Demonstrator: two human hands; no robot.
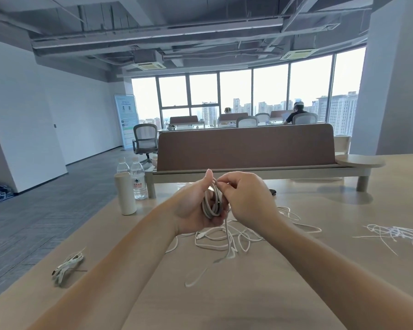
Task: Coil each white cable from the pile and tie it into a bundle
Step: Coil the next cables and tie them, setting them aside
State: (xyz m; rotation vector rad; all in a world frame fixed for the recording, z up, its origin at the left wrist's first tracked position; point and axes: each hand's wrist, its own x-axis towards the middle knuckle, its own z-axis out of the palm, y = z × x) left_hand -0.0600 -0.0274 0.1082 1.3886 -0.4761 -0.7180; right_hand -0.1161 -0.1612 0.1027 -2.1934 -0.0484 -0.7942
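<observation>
Bundle (67, 265) done near the worktop's (248, 301) left edge; mid-worktop the pile (227, 239) trails to the coil (212, 202) your left hand (193, 206) clamps, right hand (246, 198) pinching its top loop. Tail could snag the pile; loops may spill.

The left hand's fingers (221, 214) are mostly hidden behind the coil of white cable (211, 202) they hold. The right hand (244, 198) covers the coil's far side and part of the loose white cable pile (227, 239). The tangle of thin white ties (396, 234) runs off the right edge. The bundled white cable's dark plug (55, 272) is too small to identify.
</observation>
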